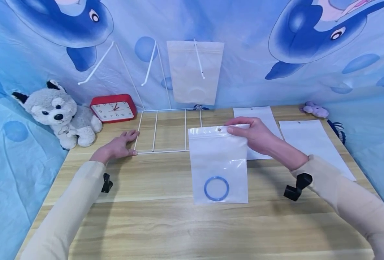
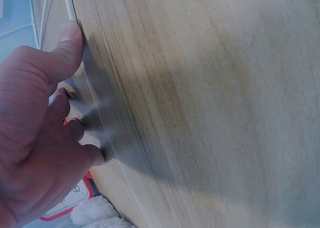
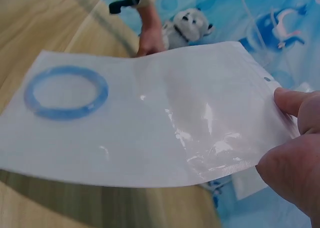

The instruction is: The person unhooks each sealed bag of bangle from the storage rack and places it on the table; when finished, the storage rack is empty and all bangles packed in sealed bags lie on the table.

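Observation:
My right hand (image 1: 251, 135) pinches the top right corner of a white zip bag (image 1: 218, 159) and holds it up above the table. Through its clear front shows a blue ring (image 1: 205, 188), near the bottom; the right wrist view has the same ring (image 3: 65, 113) at the bag's far end. At the front left corner of a white wire rack (image 1: 169, 151), my left hand (image 1: 115, 146) rests with fingers spread. Its thumb (image 2: 71, 36) touches the wire in the left wrist view, and the other fingertips are down near the tabletop. Another bag (image 1: 182, 72) hangs from the rack's right hook.
Two white bags, one nearer the middle (image 1: 260, 112) and one farther right (image 1: 312, 144), lie flat on the wooden table (image 1: 146, 231). A plush husky (image 1: 58, 115) and a red clock (image 1: 113, 108) stand left of the rack. A small purple toy (image 1: 315, 109) sits at the back right.

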`<state>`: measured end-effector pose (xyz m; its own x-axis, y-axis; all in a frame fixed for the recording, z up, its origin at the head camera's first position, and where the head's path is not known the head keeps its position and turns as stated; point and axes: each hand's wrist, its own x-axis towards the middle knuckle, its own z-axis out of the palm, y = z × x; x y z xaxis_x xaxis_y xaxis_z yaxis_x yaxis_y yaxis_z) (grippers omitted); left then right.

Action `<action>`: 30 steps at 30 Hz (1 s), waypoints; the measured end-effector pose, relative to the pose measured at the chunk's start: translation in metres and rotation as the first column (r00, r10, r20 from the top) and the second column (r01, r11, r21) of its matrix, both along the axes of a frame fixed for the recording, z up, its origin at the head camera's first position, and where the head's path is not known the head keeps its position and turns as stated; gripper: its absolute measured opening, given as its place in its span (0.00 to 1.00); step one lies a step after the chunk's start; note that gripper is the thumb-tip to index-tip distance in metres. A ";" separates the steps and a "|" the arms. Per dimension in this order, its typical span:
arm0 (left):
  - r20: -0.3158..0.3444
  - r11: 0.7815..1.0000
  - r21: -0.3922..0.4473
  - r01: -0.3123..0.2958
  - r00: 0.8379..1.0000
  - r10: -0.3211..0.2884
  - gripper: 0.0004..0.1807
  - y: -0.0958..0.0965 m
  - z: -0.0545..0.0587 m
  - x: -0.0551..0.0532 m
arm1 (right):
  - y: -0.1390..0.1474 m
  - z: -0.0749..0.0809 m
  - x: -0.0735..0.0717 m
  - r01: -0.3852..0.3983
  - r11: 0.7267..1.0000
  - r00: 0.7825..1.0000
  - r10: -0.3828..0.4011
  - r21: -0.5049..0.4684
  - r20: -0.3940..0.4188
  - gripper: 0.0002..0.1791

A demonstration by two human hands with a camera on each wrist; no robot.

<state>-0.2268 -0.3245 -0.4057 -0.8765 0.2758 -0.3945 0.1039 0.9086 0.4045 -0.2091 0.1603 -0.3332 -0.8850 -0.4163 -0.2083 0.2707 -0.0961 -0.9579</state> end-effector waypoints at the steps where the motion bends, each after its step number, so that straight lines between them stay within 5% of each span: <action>1: 0.001 1.000 -0.003 0.000 1.000 0.000 0.49 0.000 0.000 0.000 | 0.000 -0.004 -0.002 -0.005 1.000 1.000 0.005 0.000 0.000 0.10; 18: 0.014 1.000 -0.014 -0.006 1.000 0.006 0.49 0.002 0.003 0.002 | 0.001 -0.060 -0.014 -0.015 0.990 0.998 0.024 0.139 -0.063 0.11; 30: 0.013 1.000 -0.018 -0.011 1.000 0.011 0.49 0.001 0.001 -0.001 | 0.008 -0.078 -0.020 -0.025 0.932 0.976 0.101 0.361 -0.195 0.17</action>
